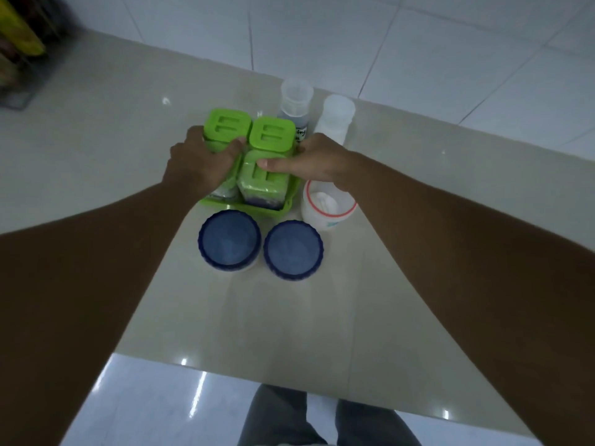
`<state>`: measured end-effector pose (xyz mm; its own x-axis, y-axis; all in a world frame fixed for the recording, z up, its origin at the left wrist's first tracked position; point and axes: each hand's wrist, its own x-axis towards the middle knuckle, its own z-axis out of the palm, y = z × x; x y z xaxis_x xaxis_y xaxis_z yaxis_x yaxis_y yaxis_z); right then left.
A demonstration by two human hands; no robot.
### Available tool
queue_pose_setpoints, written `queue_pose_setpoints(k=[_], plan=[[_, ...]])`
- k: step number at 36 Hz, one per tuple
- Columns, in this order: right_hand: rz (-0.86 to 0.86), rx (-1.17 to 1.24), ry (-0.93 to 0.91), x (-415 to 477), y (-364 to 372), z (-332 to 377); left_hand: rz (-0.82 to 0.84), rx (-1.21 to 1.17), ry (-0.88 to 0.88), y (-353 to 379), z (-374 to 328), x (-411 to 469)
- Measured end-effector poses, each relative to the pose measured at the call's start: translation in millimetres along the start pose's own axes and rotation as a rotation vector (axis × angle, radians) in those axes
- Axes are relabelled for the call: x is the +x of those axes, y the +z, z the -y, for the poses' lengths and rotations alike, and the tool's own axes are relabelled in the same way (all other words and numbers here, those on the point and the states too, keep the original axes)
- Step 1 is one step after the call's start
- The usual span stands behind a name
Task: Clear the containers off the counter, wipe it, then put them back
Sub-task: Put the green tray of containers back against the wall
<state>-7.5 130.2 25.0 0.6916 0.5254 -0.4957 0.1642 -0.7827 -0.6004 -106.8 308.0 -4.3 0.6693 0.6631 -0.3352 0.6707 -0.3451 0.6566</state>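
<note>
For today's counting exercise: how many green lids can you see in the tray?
3. One green lid is back left, one back right, one front right under the right hand. The left hand may hide a fourth at front left.

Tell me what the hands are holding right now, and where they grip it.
Both hands grip the green rack of green-lidded containers: the left hand wraps its left side, the right hand its right side, thumb on a lid.
</note>
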Motion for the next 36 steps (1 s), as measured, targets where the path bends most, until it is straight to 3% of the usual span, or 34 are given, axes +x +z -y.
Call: queue_pose_setpoints(k=[6,13,20,32,36], plan=[[-0.164,0.049,-0.065,-9.2,9.5,16.4,-0.081,-0.011,0.078,-31.1,-12.8,-2.6],[-0.336,0.367,-0.138,-38.2,11.2,26.0,-0.096,-0.061,0.080,-52.7,-37.5,-23.3],[-0.548,0.534,-0.187,-83.9,12.3,14.8,-0.079,-0.124,0.205,-41.5,-62.1,-71.5],[-0.939,0.705,-0.040,-159.5,8.1,-101.7,0.202,-0.090,0.298,66.6,-109.7,-132.7],[-0.995,0.739,-0.016,-160.4,-7.1,-142.9,0.247,-0.079,0.318,117.3,-125.0,-134.8]])
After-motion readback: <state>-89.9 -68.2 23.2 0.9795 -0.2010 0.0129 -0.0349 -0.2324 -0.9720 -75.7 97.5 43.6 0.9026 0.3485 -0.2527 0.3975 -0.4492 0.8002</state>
